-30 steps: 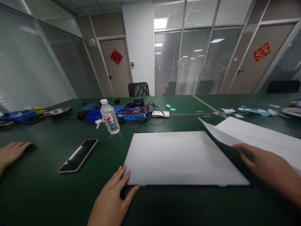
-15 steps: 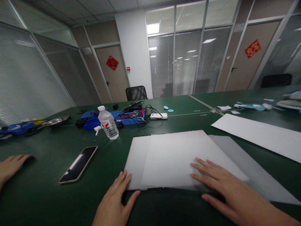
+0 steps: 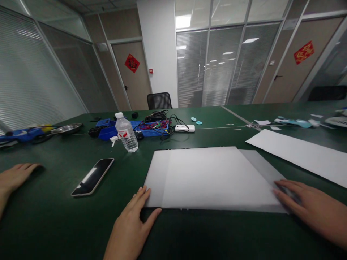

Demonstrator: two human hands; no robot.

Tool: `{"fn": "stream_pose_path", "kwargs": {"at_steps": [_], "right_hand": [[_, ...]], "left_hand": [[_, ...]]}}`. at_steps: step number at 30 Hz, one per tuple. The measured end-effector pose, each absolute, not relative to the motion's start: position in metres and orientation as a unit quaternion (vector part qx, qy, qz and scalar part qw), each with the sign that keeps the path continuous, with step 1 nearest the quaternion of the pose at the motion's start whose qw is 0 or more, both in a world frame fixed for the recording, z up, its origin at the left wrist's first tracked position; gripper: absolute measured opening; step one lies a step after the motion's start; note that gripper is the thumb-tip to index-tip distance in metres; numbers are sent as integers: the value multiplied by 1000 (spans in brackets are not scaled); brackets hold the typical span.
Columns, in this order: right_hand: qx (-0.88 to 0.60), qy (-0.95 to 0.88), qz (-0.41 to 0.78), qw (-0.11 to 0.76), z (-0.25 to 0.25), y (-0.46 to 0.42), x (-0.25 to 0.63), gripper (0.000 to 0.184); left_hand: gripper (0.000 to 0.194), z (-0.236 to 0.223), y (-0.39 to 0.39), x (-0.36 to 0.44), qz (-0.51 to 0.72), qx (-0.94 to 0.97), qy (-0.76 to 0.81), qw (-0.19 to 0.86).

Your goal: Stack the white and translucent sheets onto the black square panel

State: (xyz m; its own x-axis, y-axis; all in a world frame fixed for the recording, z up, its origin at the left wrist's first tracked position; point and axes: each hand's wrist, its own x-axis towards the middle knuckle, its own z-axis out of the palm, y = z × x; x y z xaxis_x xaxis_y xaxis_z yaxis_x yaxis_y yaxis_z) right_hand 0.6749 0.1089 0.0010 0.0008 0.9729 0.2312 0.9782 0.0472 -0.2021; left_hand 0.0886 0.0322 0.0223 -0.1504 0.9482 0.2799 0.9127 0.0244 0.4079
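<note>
A flat white panel (image 3: 206,180) with thin dark edging lies before me on the table. Translucent greyish sheets overlap it, and one sheet (image 3: 253,159) sticks out past its right side. My left hand (image 3: 132,220) rests at the panel's near left corner, thumb and fingers apart, fingertips against the edge. At the right, my right hand (image 3: 311,206) lies with fingers stretched out, touching the right edge of the sheets. Its lower fingers are partly hidden.
Another person's hand (image 3: 20,175) rests on the green table at left. Nearby are a phone (image 3: 93,177), a water bottle (image 3: 127,135) and blue trays (image 3: 151,130) of tangled wires. A long white board (image 3: 300,153) lies at the right.
My right hand has moved from the panel's surface out to its right side. The protruding translucent sheet has shifted left and now sits closer to the panel. My left hand stays at the corner.
</note>
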Motion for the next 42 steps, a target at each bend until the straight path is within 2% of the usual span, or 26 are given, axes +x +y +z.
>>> {"fn": "stream_pose_path", "kwargs": {"at_steps": [2, 7, 15, 24, 33, 42], "right_hand": [[-697, -707, 23, 120, 17, 111, 647, 70], [-678, -726, 18, 108, 40, 120, 596, 83], [-634, -766, 35, 98, 34, 120, 578, 76], [-644, -754, 81, 98, 37, 111, 579, 78], [-634, -743, 100, 190, 43, 96, 577, 77], [-615, -774, 33, 145, 19, 64, 573, 69]], "left_hand": [[62, 22, 32, 88, 251, 652, 715, 36], [61, 21, 32, 86, 257, 655, 710, 22], [58, 18, 34, 84, 271, 655, 705, 12], [59, 15, 34, 83, 266, 656, 706, 21], [56, 22, 34, 87, 260, 661, 703, 35], [55, 19, 35, 83, 235, 667, 706, 41]]}}
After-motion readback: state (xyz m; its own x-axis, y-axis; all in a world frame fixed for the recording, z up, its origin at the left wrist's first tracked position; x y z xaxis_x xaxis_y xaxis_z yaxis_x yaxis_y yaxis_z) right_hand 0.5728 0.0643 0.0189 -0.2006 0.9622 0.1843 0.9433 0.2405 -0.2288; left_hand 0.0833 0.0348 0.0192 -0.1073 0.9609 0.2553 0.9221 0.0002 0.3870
